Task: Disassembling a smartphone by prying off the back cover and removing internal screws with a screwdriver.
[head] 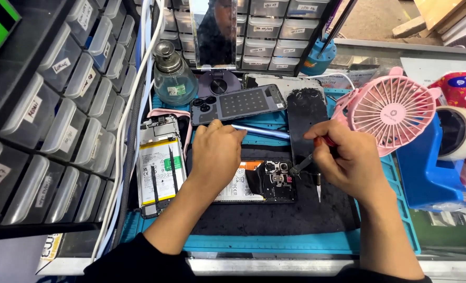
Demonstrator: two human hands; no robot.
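An opened phone point(267, 181) with its battery and camera board exposed lies flat on a dark mat point(275, 217). My left hand point(215, 154) rests on the phone's left part and presses it down. My right hand point(343, 157) grips a red-handled screwdriver point(310, 157), its tip touching the phone's upper right corner near the camera modules. A thin blue tool point(259, 130) lies just beyond my left fingers. Tweezers point(319, 189) lie under my right hand.
A second opened phone point(159, 165) lies at the left. A dark back cover point(238, 104) and a black panel point(306, 123) lie behind. A pink fan point(393, 109), tape dispenser point(442, 157), glass bottle point(173, 76) and small drawer racks point(60, 105) surround the blue mat point(275, 243).
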